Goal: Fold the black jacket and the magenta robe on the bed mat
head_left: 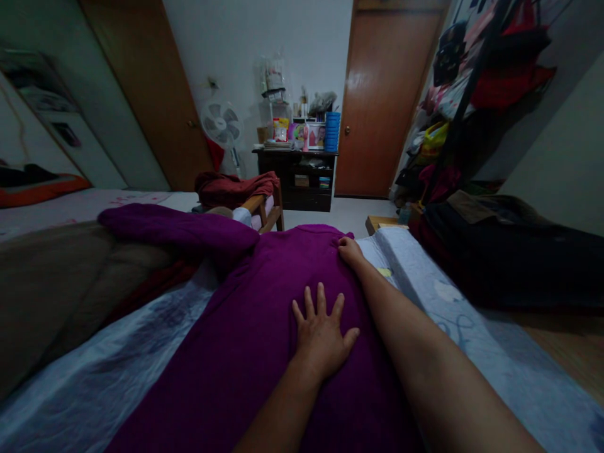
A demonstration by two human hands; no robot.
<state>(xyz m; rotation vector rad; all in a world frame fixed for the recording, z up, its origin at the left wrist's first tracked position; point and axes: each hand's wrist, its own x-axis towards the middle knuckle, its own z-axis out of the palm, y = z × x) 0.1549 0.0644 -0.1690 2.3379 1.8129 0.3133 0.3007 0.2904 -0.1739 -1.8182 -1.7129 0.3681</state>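
A purple long-sleeved garment (pixel 264 314) lies spread on the bed, one sleeve (pixel 174 229) stretched out to the left and its collar end farthest from me. My left hand (pixel 321 340) rests flat on the middle of the cloth, palm down with fingers spread. Farther off, my right hand (pixel 352 251) has its fingers closed on the garment's right edge near the shoulder. The other sleeve cannot be made out.
A pale blue patterned sheet (pixel 438 289) covers the bed. A brown blanket (pixel 61 283) is heaped at left, and dark folded clothes (pixel 514 245) are piled at right. Beyond stand a wooden chair (pixel 278 211) with red cloth, a fan (pixel 223 124) and a dark cabinet (pixel 295 195).
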